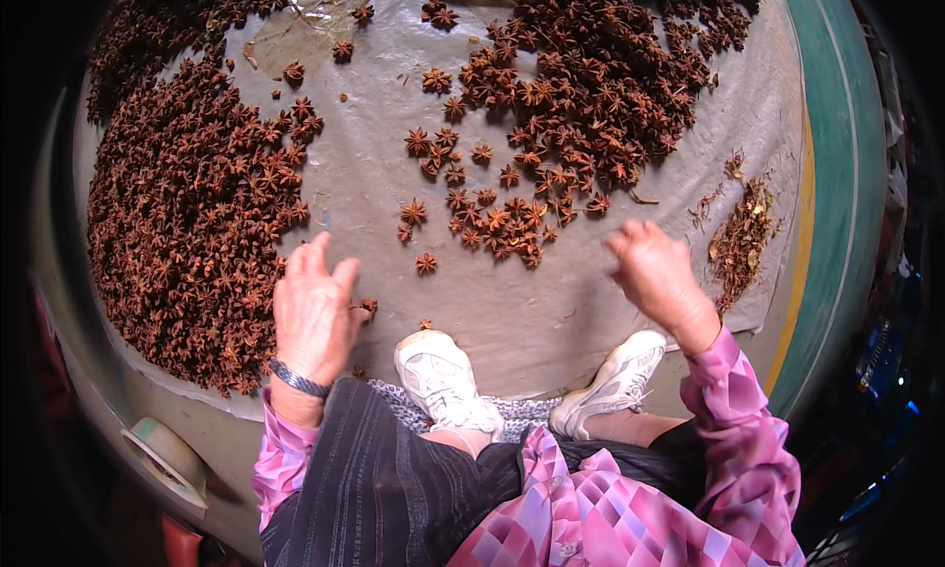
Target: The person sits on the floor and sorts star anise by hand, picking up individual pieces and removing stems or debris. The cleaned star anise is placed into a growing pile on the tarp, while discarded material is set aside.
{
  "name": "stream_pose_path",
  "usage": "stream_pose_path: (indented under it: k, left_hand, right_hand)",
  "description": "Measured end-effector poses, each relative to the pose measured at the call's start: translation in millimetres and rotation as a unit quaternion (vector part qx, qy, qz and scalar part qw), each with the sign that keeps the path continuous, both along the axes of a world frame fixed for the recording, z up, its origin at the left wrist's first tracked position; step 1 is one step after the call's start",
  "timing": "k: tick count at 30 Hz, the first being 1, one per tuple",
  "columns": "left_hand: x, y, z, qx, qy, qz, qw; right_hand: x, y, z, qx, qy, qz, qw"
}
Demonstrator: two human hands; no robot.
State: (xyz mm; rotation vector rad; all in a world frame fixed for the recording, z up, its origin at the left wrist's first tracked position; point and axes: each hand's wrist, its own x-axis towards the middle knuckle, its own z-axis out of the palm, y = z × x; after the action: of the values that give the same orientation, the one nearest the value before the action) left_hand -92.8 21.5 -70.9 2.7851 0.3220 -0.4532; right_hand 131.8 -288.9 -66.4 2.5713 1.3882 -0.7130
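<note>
My left hand (314, 316) hovers palm down at the right edge of a large star anise pile (192, 227). Its fingers are spread and hold nothing I can see; one star anise pod (369, 308) lies by the thumb. Over the sheet to the right, my right hand (655, 272) is blurred, its fingers curled together, and I cannot tell whether anything is in them. Ahead of it is a second, looser star anise heap (590, 102). Between the two piles, a small cluster of star anise (502, 224) and scattered single pods lie on the grey plastic sheet (502, 323).
Stem and leaf debris (742, 242) forms a small heap at the right. My white shoes (447, 379) stand at the sheet's near edge. A pale bowl (166, 460) sits at the lower left. Green floor (838, 161) with a yellow line runs along the right.
</note>
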Motion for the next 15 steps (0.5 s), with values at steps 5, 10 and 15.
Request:
stream_pose_path:
  k: [5,10,15]
  left_hand:
    - [25,-27,-12,-0.269,-0.024,0.070,0.960]
    - [68,-63,-21,-0.451,-0.097,0.218,0.860]
    - [69,-81,-20,-0.605,-0.057,0.229,0.761]
  right_hand:
    - [23,88,-56,0.072,-0.109,-0.039,0.991]
    - [-14,79,-46,0.247,-0.009,-0.005,0.969]
    - [-45,54,-11,0.294,0.088,-0.020,0.952]
